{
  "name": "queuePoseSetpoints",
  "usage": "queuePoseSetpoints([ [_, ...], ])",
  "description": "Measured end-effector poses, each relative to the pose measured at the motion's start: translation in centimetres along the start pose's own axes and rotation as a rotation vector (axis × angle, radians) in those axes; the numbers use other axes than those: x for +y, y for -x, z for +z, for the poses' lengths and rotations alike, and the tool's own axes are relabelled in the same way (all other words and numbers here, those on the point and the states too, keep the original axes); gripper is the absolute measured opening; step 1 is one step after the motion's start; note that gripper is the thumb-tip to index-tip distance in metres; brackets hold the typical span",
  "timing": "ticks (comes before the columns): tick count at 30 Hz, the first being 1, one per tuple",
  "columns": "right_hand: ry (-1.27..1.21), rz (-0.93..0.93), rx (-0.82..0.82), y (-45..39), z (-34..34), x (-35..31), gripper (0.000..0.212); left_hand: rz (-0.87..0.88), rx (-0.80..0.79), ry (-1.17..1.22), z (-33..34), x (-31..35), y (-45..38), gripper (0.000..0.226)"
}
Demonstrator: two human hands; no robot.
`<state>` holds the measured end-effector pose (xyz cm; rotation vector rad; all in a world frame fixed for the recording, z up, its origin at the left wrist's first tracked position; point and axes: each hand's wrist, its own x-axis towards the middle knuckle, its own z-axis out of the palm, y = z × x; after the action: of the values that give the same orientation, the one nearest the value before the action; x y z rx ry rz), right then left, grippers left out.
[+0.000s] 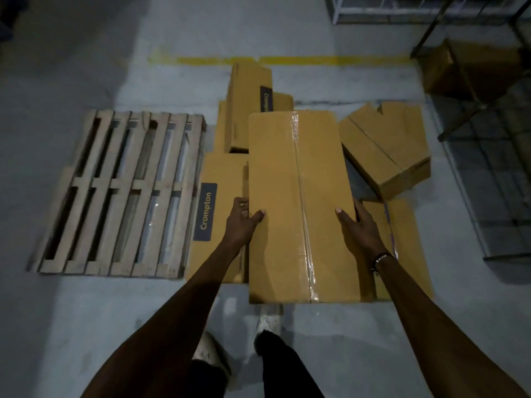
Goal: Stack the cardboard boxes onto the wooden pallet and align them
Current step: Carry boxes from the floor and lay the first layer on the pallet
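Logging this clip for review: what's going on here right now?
A person grips a long taped cardboard box by its two long sides, left hand and right hand. The wooden pallet to the left carries no boxes yet. More boxes, one marked Crompton, lie on the floor beside it.

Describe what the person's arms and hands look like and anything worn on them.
Both forearms are bare, with no sleeves showing and no gloves. The left hand carries what looks like a ring on one of its fingers. The right hand has a dark beaded bracelet with a few pale beads at the wrist. No watch is in view.
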<state>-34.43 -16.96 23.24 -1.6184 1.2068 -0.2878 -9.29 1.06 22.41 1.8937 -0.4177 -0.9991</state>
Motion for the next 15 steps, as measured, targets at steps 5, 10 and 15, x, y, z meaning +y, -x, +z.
queuePoseSetpoints([
  [5, -0.011, -0.107, -0.043, 5.1, 1.8, -5.3, 0.069, 0.059, 0.112, 0.068, -5.1, 2.0, 6.8, 0.056],
  [10, -0.035, -0.195, -0.068, 10.6, 6.5, -9.5, 0.071, 0.137, 0.246, 0.129, -11.4, 0.9, 14.0, 0.058],
  [15, -0.013, -0.261, -0.116, 16.5, 13.2, -12.8, 0.071, 0.18, 0.38, 0.17, -18.8, -3.0, 21.4, 0.065],
])
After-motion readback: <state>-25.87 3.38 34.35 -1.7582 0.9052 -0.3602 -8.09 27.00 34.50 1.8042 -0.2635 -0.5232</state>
